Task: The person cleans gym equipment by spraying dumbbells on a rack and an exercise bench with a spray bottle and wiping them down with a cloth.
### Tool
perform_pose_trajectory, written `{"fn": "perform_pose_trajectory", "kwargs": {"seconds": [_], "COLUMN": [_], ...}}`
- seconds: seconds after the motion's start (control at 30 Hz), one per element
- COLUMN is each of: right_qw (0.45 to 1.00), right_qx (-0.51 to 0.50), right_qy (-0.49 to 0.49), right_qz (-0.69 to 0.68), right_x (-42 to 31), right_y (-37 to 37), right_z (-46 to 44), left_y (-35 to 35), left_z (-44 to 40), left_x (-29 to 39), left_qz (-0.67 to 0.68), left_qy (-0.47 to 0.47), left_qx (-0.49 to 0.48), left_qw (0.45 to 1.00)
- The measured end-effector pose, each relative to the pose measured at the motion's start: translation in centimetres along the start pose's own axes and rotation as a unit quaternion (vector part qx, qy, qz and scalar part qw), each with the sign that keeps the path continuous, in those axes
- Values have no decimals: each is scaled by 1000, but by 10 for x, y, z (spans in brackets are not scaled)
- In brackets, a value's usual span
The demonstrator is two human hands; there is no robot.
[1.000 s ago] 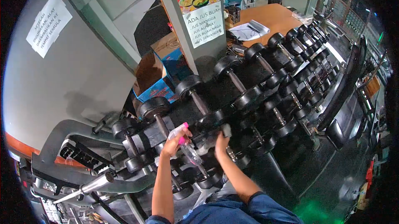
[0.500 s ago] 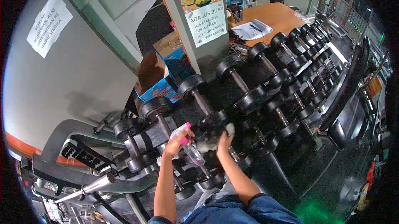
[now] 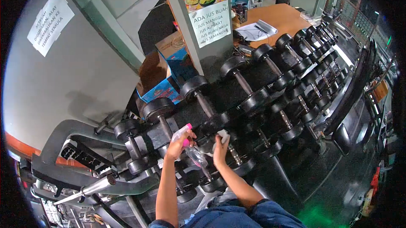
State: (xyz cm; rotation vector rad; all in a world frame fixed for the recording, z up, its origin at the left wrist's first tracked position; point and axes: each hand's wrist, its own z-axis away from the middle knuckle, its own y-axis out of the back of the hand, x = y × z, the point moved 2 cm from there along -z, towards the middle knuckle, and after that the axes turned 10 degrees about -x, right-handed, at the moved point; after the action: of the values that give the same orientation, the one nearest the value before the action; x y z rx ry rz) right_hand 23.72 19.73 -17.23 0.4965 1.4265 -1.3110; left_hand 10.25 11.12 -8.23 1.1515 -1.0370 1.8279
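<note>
My left hand [image 3: 179, 144] is wrapped round the neck of a clear spray bottle [image 3: 196, 157] with a pink and white trigger head. The bottle tilts down to the right, over the lower row of dumbbells. Beside it, my right hand [image 3: 220, 152] grips a whitish cloth [image 3: 224, 135], part of which shows past the fingertips. Just above the right hand is the near end of a black dumbbell [image 3: 205, 104] on the upper row. A lower dumbbell [image 3: 235, 155] lies right of that hand, apart from it.
A two-tier rack of black dumbbells [image 3: 244, 83] runs from front left to back right. Behind it stand an open blue cardboard box [image 3: 163, 90], a pillar with signs [image 3: 210, 24] and a wooden desk [image 3: 275, 14]. Grey gym equipment with a metal bar [image 3: 97, 185] is at left.
My right hand has moved left and slightly down with the cloth, away from the upper dumbbell's end and closer to the bottle. The left hand and bottle have barely moved.
</note>
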Motion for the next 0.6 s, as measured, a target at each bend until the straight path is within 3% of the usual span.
{"fn": "perform_pose_trajectory", "kwargs": {"seconds": [0.03,0.07,0.17,0.2,0.27,0.4,0.5,0.53,0.6], "right_qw": [998,998,993,990,986,993,996,977,986], "right_qx": [-22,24,94,94,142,80,50,54,-46], "right_qy": [40,-50,-51,-96,-74,-79,-1,99,70], "right_qz": [50,-11,-52,-51,-44,-23,71,184,142], "right_x": [-5,-3,9,2,-14,-39,-39,-32,-29], "right_y": [2,4,9,10,6,18,16,14,12], "right_z": [-4,-5,-29,-32,-35,-43,-36,-33,-14], "left_y": [-1,0,5,5,4,2,3,4,6], "left_z": [1,1,0,0,-1,-1,-3,-4,-4], "left_x": [0,-1,-5,-4,-2,-2,-5,-6,-10], "left_qz": [-3,-4,-10,-10,-10,-18,-10,-8,8], "left_qy": [-16,-17,-36,-40,-56,-52,-52,-55,-63], "left_qx": [0,2,2,4,-8,-2,4,3,-10], "left_qw": [1000,1000,999,999,998,998,999,998,998]}}
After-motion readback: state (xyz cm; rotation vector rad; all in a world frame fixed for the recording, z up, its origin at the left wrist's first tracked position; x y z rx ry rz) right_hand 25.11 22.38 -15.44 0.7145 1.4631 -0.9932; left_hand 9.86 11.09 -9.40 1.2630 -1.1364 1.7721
